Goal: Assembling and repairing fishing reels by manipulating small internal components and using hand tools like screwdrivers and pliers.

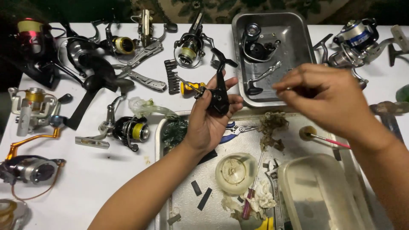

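The small metal reel body (219, 94) at centre frame was black. Left of it lay a short yellow-handled screwdriver (190, 87). A spinning reel (130, 130) at centre left carried yellow-green line; the folding pliers (142, 68) above were silver. The rectangular steel tray (298, 38) at upper centre was grey, and the brush handle (330, 141) at right was pink.

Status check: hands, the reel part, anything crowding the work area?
Left hand grips black reel body, held up over tray. Right hand pinched on something small, too blurred to name. Screwdriver, round lid, plastic tub crowd the tray below.
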